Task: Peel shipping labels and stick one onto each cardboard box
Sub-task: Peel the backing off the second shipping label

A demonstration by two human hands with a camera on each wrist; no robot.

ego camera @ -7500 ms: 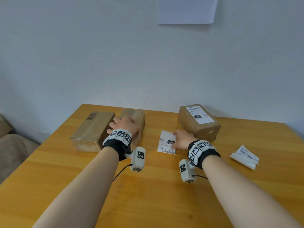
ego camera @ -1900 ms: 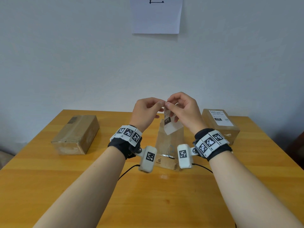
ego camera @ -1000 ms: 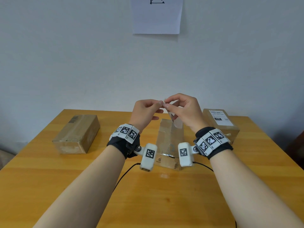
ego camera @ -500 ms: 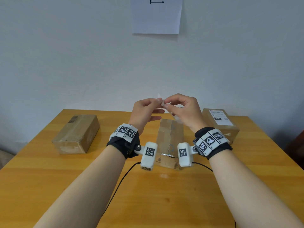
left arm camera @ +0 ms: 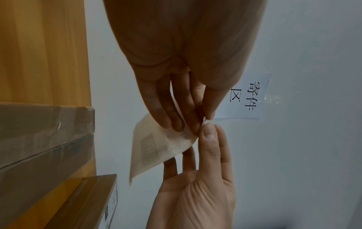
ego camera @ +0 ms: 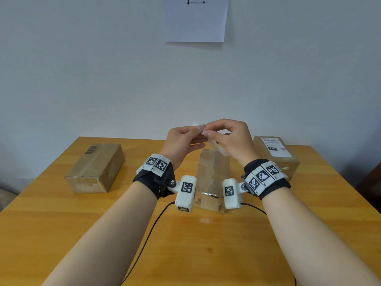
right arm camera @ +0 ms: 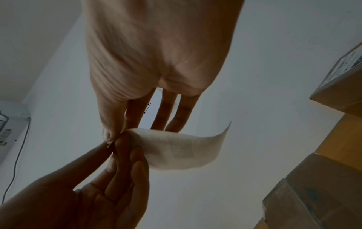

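Both hands are raised over the middle cardboard box. Between them is a white shipping label, bent and still on its backing. My left hand pinches its top corner with thumb and forefinger. My right hand pinches the same corner from the other side, and the rest of the label hangs under its palm. The right wrist view shows the label curling off to the right of the pinch. A plain box lies at the left. The right box carries a label on top.
The wooden table ends at a pale wall with a paper sheet taped high up. Cables run from the wrist cameras across the tabletop. The boxes sit in a row along the far half.
The label was picked up from the table and the middle box pulled nearer. In the last second both hands stay raised and the label has swung from hanging face-on to slanting under the right hand.
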